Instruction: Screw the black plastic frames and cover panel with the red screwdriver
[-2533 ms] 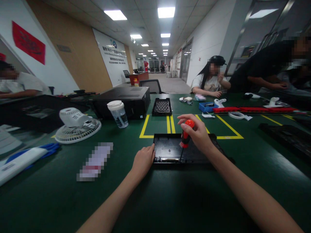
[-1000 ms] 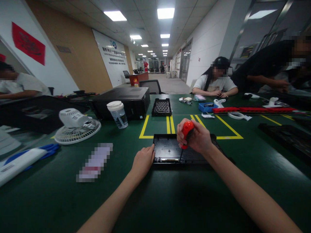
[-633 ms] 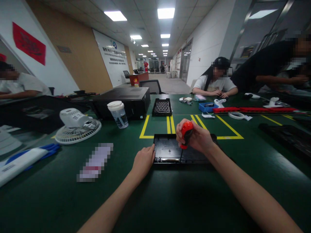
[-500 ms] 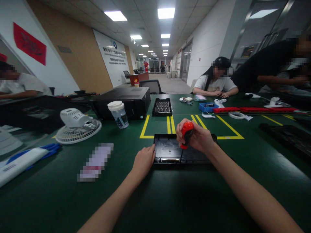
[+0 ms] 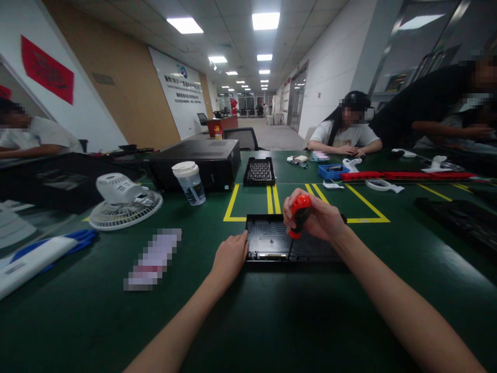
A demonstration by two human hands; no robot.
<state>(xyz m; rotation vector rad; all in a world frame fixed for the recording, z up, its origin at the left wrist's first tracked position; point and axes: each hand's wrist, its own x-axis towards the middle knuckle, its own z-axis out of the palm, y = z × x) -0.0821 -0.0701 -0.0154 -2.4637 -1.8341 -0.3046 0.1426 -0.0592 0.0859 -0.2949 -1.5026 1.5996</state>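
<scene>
The panel (image 5: 267,231), black and shallow with a raised rim, lies flat on the green table (image 5: 248,321), in front of the person. The left hand (image 5: 230,254) rests at the panel's left end, its fingers together and touching the rim; the thumb is hidden, so I cannot tell whether they pinch it. The right hand (image 5: 315,215) is above the panel, fingers closed around the red and black handle of a screwdriver (image 5: 301,207). The tool leans slightly, its dark shaft running down to the panel's near edge, just beside a pale strip (image 5: 272,256) there. Whether the tip sits in a screw is too small to tell. A small round fitting (image 5: 272,241) shows on the panel's floor, left of the shaft.

Yellow tape (image 5: 275,199) marks the table behind the panel. Beyond it, a tray (image 5: 259,170) with rows of bumps stands behind the panel's left half. A lidded cup (image 5: 188,182) is left of the panel and farther back, with a white fan (image 5: 124,202) farther left. Behind the panel, to the right, are a blue bin (image 5: 332,171) and a long red strip (image 5: 404,176). A co-worker (image 5: 344,132) in a dark cap sits beyond the bin, also behind the panel, forearms on the table.
</scene>
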